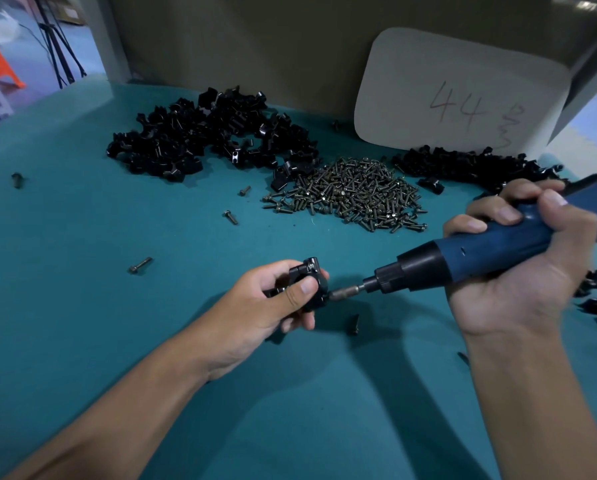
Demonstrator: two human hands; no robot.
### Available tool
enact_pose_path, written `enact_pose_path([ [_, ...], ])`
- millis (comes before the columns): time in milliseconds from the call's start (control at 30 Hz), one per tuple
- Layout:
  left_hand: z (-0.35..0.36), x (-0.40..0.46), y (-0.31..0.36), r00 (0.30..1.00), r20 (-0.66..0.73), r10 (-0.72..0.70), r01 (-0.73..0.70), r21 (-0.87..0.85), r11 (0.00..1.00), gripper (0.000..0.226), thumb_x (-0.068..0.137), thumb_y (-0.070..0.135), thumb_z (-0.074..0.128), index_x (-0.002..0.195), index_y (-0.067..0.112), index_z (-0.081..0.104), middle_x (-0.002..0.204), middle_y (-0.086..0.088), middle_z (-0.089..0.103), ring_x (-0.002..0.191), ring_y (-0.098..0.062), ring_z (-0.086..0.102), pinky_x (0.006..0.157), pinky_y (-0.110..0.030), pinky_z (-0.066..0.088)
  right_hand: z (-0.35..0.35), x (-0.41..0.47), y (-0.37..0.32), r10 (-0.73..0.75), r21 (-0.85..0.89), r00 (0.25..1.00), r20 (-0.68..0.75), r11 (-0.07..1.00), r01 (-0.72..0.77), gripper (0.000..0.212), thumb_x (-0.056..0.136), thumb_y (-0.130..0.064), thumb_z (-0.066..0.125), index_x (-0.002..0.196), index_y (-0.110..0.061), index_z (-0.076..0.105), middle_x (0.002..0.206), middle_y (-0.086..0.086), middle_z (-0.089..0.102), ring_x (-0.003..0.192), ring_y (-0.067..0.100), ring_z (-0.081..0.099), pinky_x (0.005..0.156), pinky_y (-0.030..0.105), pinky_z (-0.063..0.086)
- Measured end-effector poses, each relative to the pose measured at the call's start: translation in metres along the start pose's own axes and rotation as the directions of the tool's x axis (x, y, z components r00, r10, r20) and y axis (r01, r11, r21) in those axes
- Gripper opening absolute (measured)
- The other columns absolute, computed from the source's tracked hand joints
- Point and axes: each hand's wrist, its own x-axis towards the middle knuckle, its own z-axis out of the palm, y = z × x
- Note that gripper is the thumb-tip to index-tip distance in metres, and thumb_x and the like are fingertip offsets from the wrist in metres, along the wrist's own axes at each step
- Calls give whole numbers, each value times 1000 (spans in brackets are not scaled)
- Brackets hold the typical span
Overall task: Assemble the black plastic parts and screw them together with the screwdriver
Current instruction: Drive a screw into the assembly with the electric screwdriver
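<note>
Screwdriver bit meets the held black assembly from its right side.

The black plastic assembly (309, 289), mid-tabletop above the mat, is pinched by the left hand (273, 306); the right hand (518, 258) grips the electric screwdriver (463, 261), its long axis pointing leftward into the part.

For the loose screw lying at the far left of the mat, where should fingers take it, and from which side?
Pinch the screw across its shank from above. It lies flat on the green mat, well apart from the black parts pile, so nothing crowds the fingers.
</note>
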Motion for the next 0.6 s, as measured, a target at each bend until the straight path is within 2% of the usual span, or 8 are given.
enact_pose_path([
  [100,1,0,0,1000,-16,-8,8,1,1000,28,87,46,63,106,26,73,72,-6,66,72,-22,42,62,-26,36,-1,0,2,-4,-3,1000,-5,1000,4,13,92,-17,48,88,-26,56,79,-10,57,63,4,47,59,21,41],
  [233,2,1,1,999,-28,-24,23,-27,999,34,84,51,63,106,28,74,74,-5,65,78,-25,45,63,-25,37,-2,0,4,-2,1,1000,-28,1000,2,14,93,-16,48,87,-26,57,79,-10,57,63,5,47,59,22,42],
  [333,2,1,1,999,-31,-30,28,-60,998,27,94,46,60,109,29,75,80,-5,65,77,-18,54,65,-29,34,-3,1,4,-2,3,999,-41,1000,2,14,93,-17,48,88,-26,56,79,-10,57,62,5,47,59,22,41],
  [433,2,0,0,999,-31,-38,36,-69,997,30,91,42,56,110,28,75,83,-6,64,75,-13,56,65,-28,34,-3,1,4,-1,5,999,-45,1000,1,13,93,-17,48,88,-26,55,78,-10,57,62,5,48,59,21,42],
  [600,4,1,1,998,-44,-49,45,-95,994,38,91,38,57,117,15,70,81,-4,65,72,-12,58,64,-30,32,-2,0,4,5,1,999,-38,1000,-5,15,94,-18,47,89,-27,57,81,-11,58,63,4,48,59,21,41],
])
